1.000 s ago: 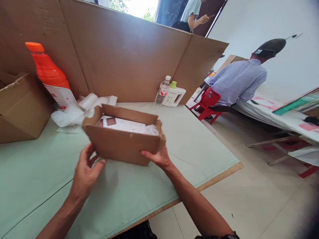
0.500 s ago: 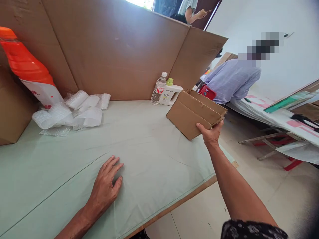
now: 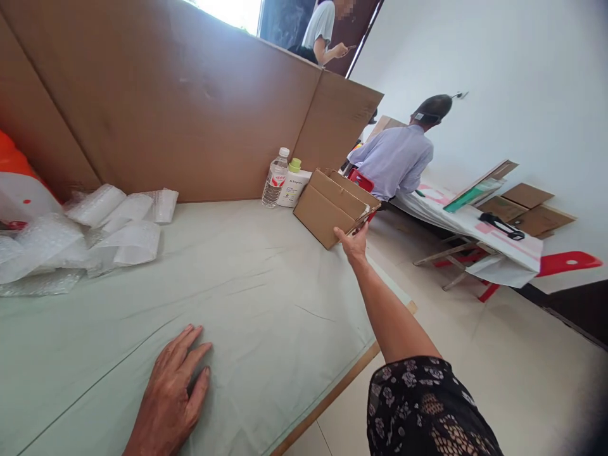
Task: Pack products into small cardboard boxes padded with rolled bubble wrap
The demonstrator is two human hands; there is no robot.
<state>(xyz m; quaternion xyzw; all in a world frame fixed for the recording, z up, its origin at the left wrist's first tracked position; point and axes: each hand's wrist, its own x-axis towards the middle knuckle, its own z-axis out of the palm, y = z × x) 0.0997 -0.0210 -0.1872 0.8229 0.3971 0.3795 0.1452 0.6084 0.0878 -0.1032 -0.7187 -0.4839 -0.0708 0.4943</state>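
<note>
The cardboard box (image 3: pixel 323 206) is in the right hand (image 3: pixel 352 244), tilted at the far right part of the table (image 3: pixel 228 297). The right fingers are closed on its near right end, the thumb pressed against the side that faces the wearer. Judging by this grip, the step in hand is placing or steadying the box one-handed; the next move calls for keeping that end held until the base sits flat.

Nearer the wearer and well to the left of the right fingers, the left hand (image 3: pixel 171 387) is palm down over the table, fingers loosely spread, holding nothing. Beyond the right fingertips and to their left stand a white jug (image 3: pixel 289 190), just beside the box, and a water bottle (image 3: pixel 275 179). Farther out than the left fingers and leftward lies bubble wrap (image 3: pixel 137 237), with an orange-topped bottle (image 3: pixel 28 187) behind it.

The box hides part of the jug, and some right fingers are out of sight behind the cardboard. What the box contains cannot be made out, nor whether its lower edge touches the table. The picture's left edge cuts off the orange-topped bottle.
</note>
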